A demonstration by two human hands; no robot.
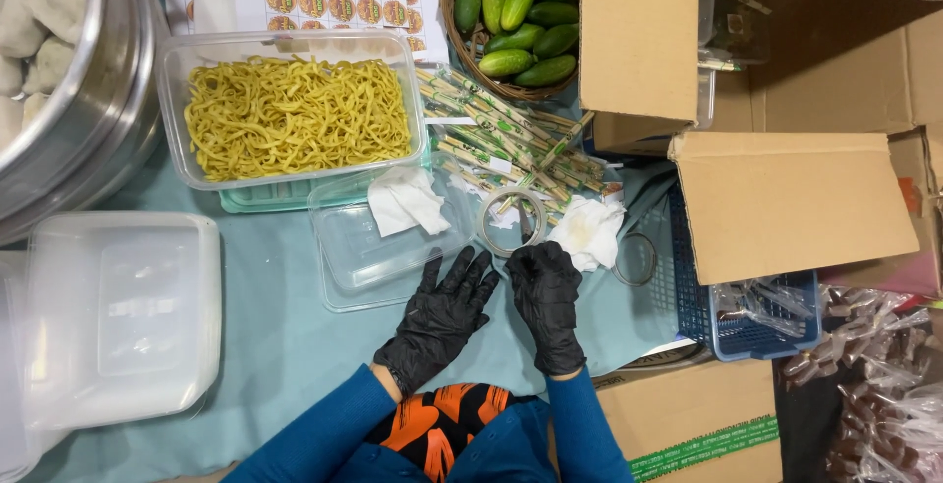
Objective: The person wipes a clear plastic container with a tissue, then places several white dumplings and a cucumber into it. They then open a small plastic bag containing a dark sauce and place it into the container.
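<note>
My left hand (442,314), in a black glove, lies flat on the pale blue tablecloth with fingers spread, its fingertips at the edge of an empty clear plastic container (378,247). My right hand (543,296), also gloved, is loosely curled beside it and holds nothing. Just beyond it lie a roll of clear tape (512,220) and a crumpled white tissue (589,229). Another white tissue (405,198) rests on the container's far rim.
A clear tub of yellow noodles (295,114) sits behind, with wrapped chopsticks (501,139) and a basket of cucumbers (519,11). Stacked clear lids (118,316) lie left, a steel pot (88,100) far left. Cardboard boxes (786,203) and a blue crate (761,331) are at the right.
</note>
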